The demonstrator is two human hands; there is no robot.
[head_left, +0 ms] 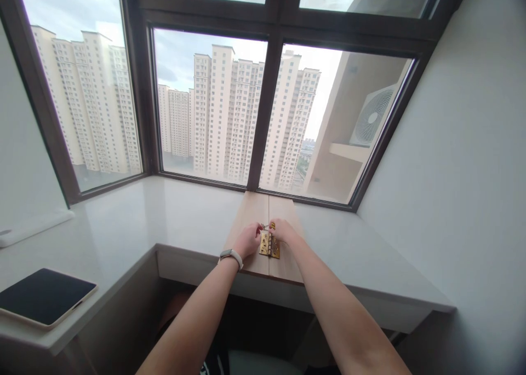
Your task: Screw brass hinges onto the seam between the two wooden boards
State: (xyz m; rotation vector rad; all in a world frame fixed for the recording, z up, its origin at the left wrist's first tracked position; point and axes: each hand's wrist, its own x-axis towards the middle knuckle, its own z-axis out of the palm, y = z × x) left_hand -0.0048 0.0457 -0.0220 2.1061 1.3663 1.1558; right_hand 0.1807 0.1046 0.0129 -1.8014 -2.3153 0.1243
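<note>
Hinge [269, 246] shiny brass metal; boards [263, 235] matt pale wood; sill [135, 216] smooth white, faintly glossy.

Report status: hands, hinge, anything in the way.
Left hand and right hand both at the top of the brass hinge, across two wooden boards. Small metal part between fingertips, unclear. Nothing blocking.

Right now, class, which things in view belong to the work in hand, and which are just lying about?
In use:
- brass hinge, across the seam of the boards
- two wooden boards, side by side on the sill
- left hand and right hand, both at the hinge's top end
- small metal piece between the hands; too small to identify

Lying about:
- tablet, left on the counter
- white flat item by the wall
</note>
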